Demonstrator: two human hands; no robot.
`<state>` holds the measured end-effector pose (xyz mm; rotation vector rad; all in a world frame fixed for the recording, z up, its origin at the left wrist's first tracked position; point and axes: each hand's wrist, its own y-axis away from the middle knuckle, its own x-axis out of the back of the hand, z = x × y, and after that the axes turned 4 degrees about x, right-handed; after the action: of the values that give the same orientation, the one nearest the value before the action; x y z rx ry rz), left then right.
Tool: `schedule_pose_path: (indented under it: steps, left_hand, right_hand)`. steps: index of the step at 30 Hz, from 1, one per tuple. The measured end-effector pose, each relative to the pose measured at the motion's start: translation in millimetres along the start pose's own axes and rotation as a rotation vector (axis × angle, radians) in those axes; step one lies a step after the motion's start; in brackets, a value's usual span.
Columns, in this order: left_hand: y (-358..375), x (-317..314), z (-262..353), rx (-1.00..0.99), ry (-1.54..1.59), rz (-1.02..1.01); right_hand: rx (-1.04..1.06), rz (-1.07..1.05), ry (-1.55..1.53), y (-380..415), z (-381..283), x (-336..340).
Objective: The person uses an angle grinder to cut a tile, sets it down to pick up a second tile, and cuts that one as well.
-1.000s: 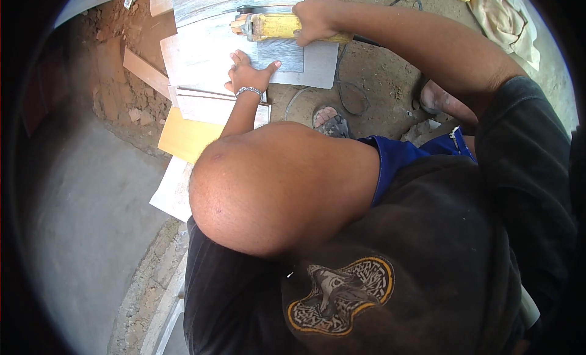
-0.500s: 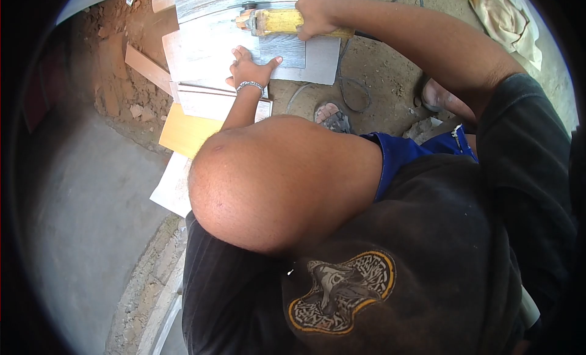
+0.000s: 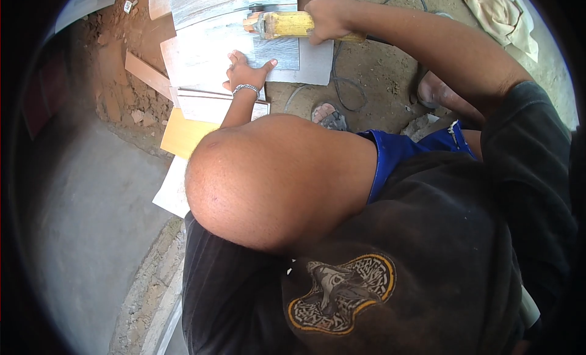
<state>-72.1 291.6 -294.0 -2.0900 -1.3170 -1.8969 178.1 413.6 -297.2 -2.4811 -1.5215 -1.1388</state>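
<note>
My right hand (image 3: 326, 19) is wrapped round the body of a yellow power tool (image 3: 285, 25), an angle grinder by its shape. The tool's metal head lies to the left, over a grey wood-patterned tile (image 3: 278, 53). Fingers spread, my left hand (image 3: 247, 73) presses flat on the pale tiles (image 3: 204, 59) just below and left of the tool head. A metal bracelet (image 3: 246, 88) is on the left wrist. The disc is too small to make out clearly.
A black cable (image 3: 334, 74) loops on the dirt ground. Orange-brown tile strips (image 3: 146, 74) and a yellow board (image 3: 183, 135) lie left. My bent knee (image 3: 244, 178) is in front. A cloth (image 3: 500, 16) lies at the upper right.
The tool and my right hand have shifted slightly right relative to the tiles. My left hand stays spread on them; the whole view has moved a little.
</note>
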Motion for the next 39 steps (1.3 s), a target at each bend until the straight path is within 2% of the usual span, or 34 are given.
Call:
schedule_pose_path:
  steps: [9, 25, 37, 39]
  left_hand:
    - [-2.1, 0.7, 0.3, 0.000, -0.003, -0.003]
    - [-1.9, 4.0, 3.8, 0.021, 0.000, -0.037]
    - [-0.8, 4.8, 5.1, 0.023, 0.002, -0.036]
    - [-2.3, 2.1, 2.7, 0.017, 0.002, -0.031]
  right_hand:
    - [0.003, 0.011, -0.032, 30.1, 13.0, 8.4]
    - [0.018, 0.040, 0.050, 1.1, 9.2, -4.5]
    - [-0.008, 0.026, 0.018, 21.6, 16.2, 2.1]
    - [0.037, 0.030, -0.045, 28.9, 19.9, 4.4]
